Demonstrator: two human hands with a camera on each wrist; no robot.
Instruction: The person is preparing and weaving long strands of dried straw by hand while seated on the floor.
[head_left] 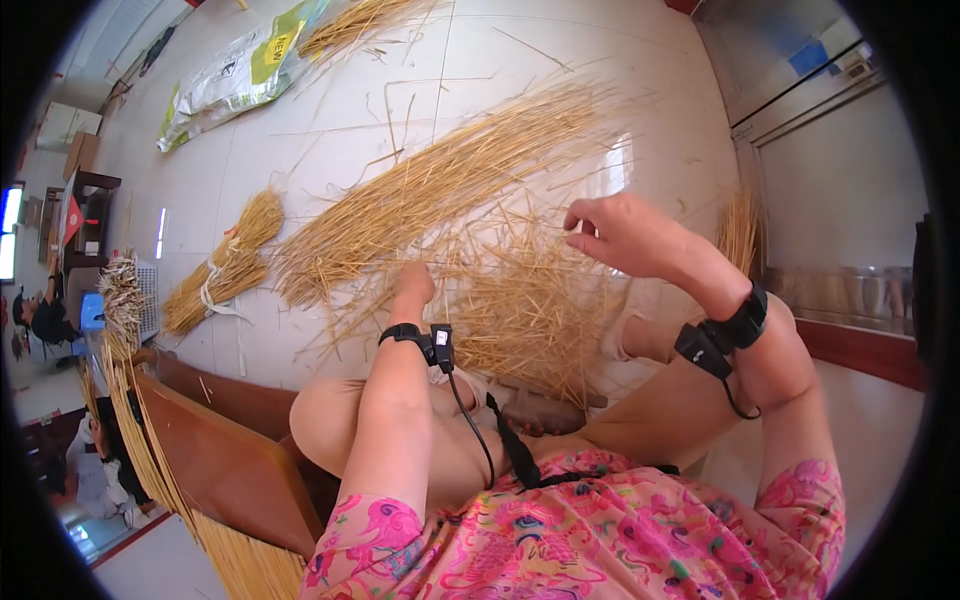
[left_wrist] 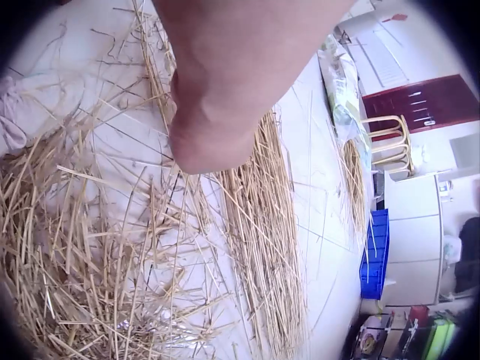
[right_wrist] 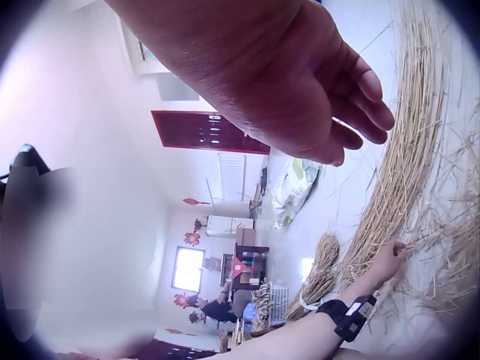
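Observation:
My left hand [head_left: 415, 284] is low over the floor, between a long spread of straw [head_left: 450, 170] and a heap of short loose straw [head_left: 525, 310]. In the right wrist view its curled fingers [right_wrist: 397, 249] pinch thin straw stalks [right_wrist: 424, 238] that trail toward the heap. The left wrist view shows only the back of that hand [left_wrist: 214, 139], its fingertips hidden. Raised above the heap's right side, my right hand [head_left: 630, 235] has loosely bent fingers and holds nothing. Those fingers [right_wrist: 367, 112] hang apart from the straw in the right wrist view.
A tied straw bundle [head_left: 225, 265] lies to the left, a wooden bench [head_left: 210, 440] nearer me. Farther off is a plastic bag [head_left: 235, 90] with more straw beside it. A metal-fronted cabinet [head_left: 850, 180] stands at right. Other people sit at the far left.

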